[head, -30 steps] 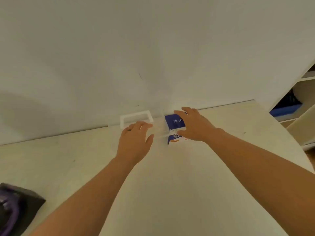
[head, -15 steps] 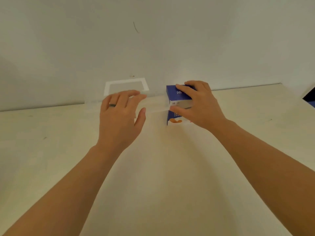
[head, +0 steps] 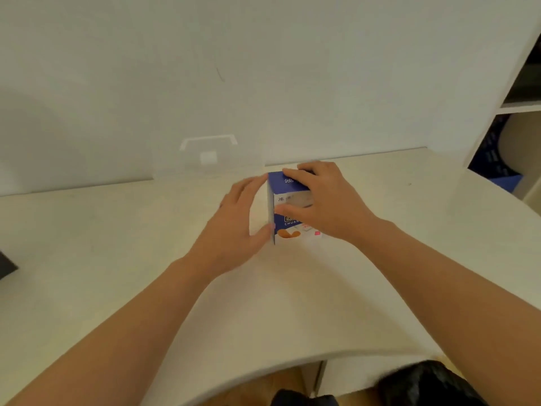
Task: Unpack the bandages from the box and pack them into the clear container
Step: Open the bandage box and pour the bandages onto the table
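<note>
Gripping the blue-and-white box (head: 288, 200) upright on the table (head: 117, 259), your right hand (head: 328, 200) curls its fingers over the top, thumb across the front.
Your left hand (head: 237, 218) lies against the box's left side, fingers nearly straight. Behind, the clear container (head: 209, 159) stands by the wall.

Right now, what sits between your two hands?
The blue bandage box, upright on the table: the left hand presses its side, the right hand grips its top. Head view shows it.
</note>
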